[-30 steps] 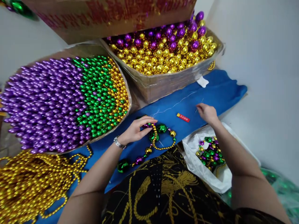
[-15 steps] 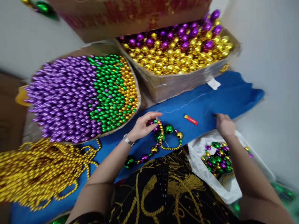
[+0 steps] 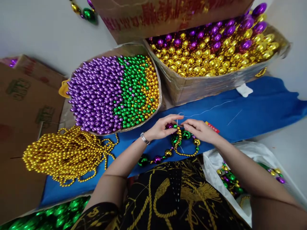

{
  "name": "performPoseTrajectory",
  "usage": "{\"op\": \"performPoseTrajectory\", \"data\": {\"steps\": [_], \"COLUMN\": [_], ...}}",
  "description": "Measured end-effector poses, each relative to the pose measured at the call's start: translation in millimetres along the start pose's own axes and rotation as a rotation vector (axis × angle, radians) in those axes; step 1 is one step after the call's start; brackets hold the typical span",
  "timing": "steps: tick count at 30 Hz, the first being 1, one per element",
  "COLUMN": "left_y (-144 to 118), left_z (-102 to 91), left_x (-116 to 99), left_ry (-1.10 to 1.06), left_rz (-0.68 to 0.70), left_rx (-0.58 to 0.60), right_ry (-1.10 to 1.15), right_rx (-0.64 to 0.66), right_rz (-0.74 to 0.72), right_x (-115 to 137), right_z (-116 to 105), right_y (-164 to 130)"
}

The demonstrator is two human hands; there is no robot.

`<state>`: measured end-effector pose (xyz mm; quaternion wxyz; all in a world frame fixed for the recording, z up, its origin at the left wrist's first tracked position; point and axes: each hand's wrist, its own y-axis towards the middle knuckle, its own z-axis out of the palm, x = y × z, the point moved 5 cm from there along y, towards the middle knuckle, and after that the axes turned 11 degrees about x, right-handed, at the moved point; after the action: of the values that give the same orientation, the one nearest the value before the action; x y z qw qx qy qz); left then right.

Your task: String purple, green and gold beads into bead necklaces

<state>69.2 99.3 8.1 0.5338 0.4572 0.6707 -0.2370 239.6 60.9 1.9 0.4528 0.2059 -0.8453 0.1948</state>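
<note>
My left hand (image 3: pixel 161 128) is closed in a pinch at the top of a bead necklace (image 3: pixel 179 143). Pale thread (image 3: pixel 205 110) rises from its fingertips and trails right over the blue cloth (image 3: pixel 256 110). The necklace mixes a loop of small gold beads with larger green, purple and gold ones, and its tail runs down to the left at my lap. Fingers pressed together, my right hand (image 3: pixel 200 129) meets the left at the thread and the top bead. What sits between its fingertips is too small to make out.
Behind the left hand stands a box of purple, green and gold beads (image 3: pixel 96 92). A carton of larger gold and purple beads (image 3: pixel 203 62) is beside it. Gold bead strands (image 3: pixel 64 153) lie left. A red packet (image 3: pixel 212 127) and a white bag (image 3: pixel 211 163) are right.
My right hand has moved left from over the cloth's right part to meet my left hand. The left hand keeps its pinch at the necklace. The whole view has shifted.
</note>
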Motion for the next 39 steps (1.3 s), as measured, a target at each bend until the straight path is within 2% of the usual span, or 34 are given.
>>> {"op": "performPoseTrajectory", "data": {"steps": [4,7,10,13,15,17,21,23,25,28,31,34,36,39], "left_y": [1,1,-1,-3,-3,-2,2,3,4,5,6,8,8,7], "left_z": [0.2,0.5,-0.4,-2.0,-3.2,-3.8,-3.4,-2.7,-1.8,-1.1,-0.7,0.4,0.9,1.3], "left_x": [-2,-3,0,4,7,8,8,8,9,11,11,11,11,11], "left_ry": [-0.009,0.003,-0.014,-0.056,-0.107,-0.165,-0.234,-0.256,-0.283,-0.317,-0.332,-0.369,-0.408,-0.448], "left_rz": [0.005,0.011,-0.002,-0.018,-0.024,-0.019,0.017,0.028,0.029,0.019,0.005,-0.007,-0.019,-0.036], "left_rx": [0.010,0.003,-0.027,-0.067,-0.094,-0.106,-0.111,-0.118,-0.123,-0.135,-0.127,-0.085,-0.066,-0.060], "right_ry": [-0.073,-0.108,-0.243,-0.533,-0.686,-0.765,-0.814,-0.795,-0.748,-0.682,-0.451,-0.181,-0.145,-0.201], "right_rx": [-0.026,-0.095,-0.232,-0.377,-0.330,-0.298,-0.385,-0.353,-0.290,-0.243,-0.248,-0.121,-0.072,-0.109], "right_rz": [-0.057,-0.062,0.027,0.296,0.411,0.453,0.594,0.636,0.614,0.517,0.287,0.096,0.025,-0.049], "right_x": [12,9,-18,-62,-86,-101,-122,-130,-134,-123,-87,-46,-24,-4], "right_z": [-4,-8,-12,-9,-2,2,-15,-22,-25,-26,-24,-17,-15,-17], "right_y": [2,-6,-26,-56,-72,-85,-101,-101,-96,-84,-65,-40,-23,-2]}}
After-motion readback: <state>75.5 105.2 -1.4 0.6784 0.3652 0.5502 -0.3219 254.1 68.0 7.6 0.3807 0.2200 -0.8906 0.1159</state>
